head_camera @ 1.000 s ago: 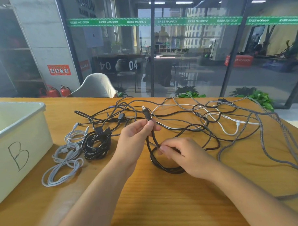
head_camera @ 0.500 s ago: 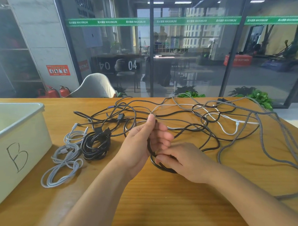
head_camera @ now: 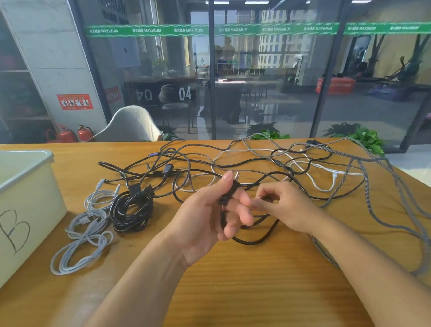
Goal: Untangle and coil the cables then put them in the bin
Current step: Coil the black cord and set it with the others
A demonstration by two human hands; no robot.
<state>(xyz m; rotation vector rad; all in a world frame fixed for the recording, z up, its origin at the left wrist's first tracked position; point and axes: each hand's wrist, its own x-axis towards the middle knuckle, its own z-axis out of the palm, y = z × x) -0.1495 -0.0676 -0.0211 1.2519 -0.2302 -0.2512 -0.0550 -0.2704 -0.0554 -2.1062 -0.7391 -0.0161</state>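
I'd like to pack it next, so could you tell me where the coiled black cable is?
In the head view the coiled black cable lies on the table's left side, between the grey coiled cables and the left hand.

Left hand (head_camera: pixel 206 220) gripping black cable (head_camera: pixel 256 240) (partly looped), right hand (head_camera: pixel 284 207) pinching it, wooden table (head_camera: pixel 238 285)

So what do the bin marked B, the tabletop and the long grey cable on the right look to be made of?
Bin: looks like smooth, slightly glossy off-white plastic, with a rolled rim and a hand-drawn B. Tabletop: wood or wood-look laminate, going by the printed-looking straight grain with a satin sheen. Long grey cable: apparently a woven fabric braid, since a speckled crosshatch texture shows.
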